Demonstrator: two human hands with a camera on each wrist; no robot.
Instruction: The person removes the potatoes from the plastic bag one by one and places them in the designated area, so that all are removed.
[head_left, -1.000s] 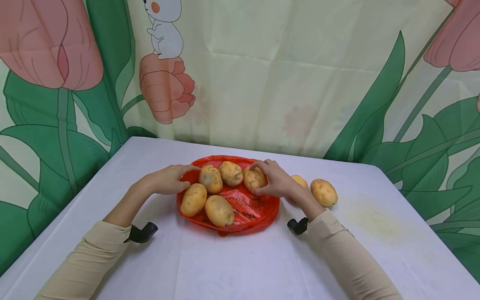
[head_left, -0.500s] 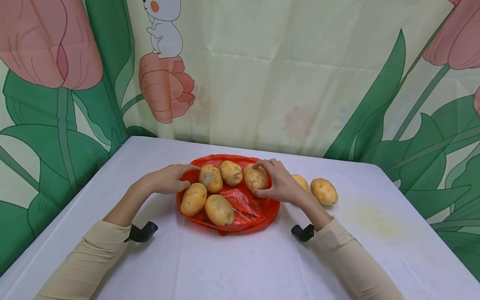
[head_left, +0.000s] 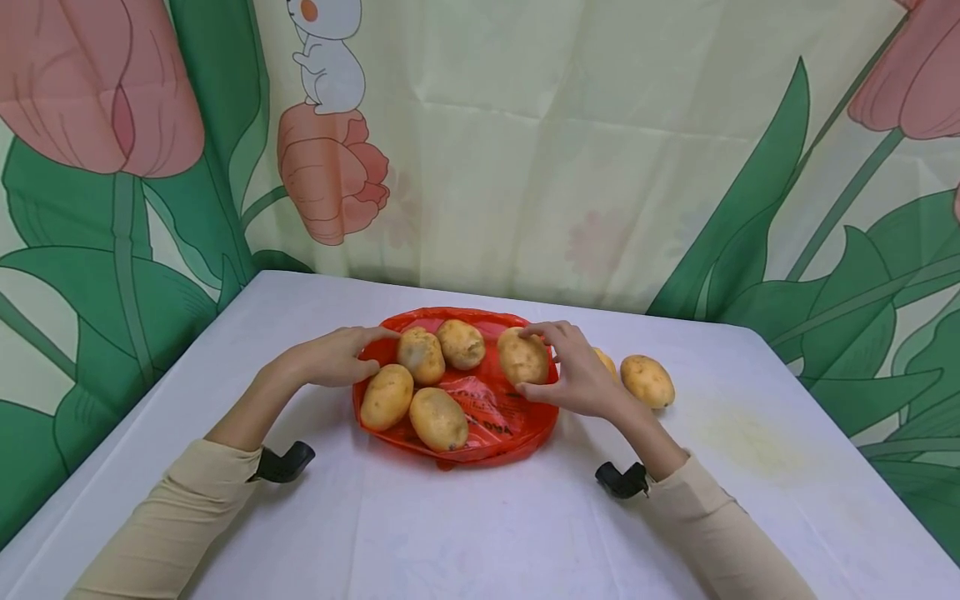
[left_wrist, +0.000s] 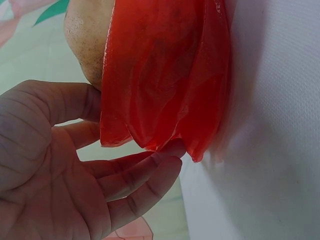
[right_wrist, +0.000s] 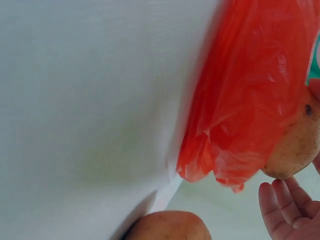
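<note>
A red plastic bag (head_left: 517, 437) lies spread with its mouth up on the table, several potatoes inside. At its left rim my left hand (head_left: 333, 357) holds the bag, some fingers (left_wrist: 145, 195) against the outside and one digit tucked behind the edge, as the left wrist view shows. Closest to that hand is a potato (head_left: 387, 398) in the bag. My right hand (head_left: 577, 371) grips a potato (head_left: 522, 357) at the bag's right rim, thumb on the near side and fingers on the far side. In the right wrist view this potato (right_wrist: 295, 150) sticks out past the red plastic.
Two more potatoes lie on the white tablecloth (head_left: 465, 533) right of the bag: one (head_left: 648, 382) in full view, the other (head_left: 604, 360) partly behind my right hand. A tulip-print curtain (head_left: 487, 167) hangs behind the table. Black wrist mounts (head_left: 285, 463) sit under both forearms.
My right hand has moved right and a little up with its potato, from inside the bag to its right rim. My left hand and the other potatoes have stayed put.
</note>
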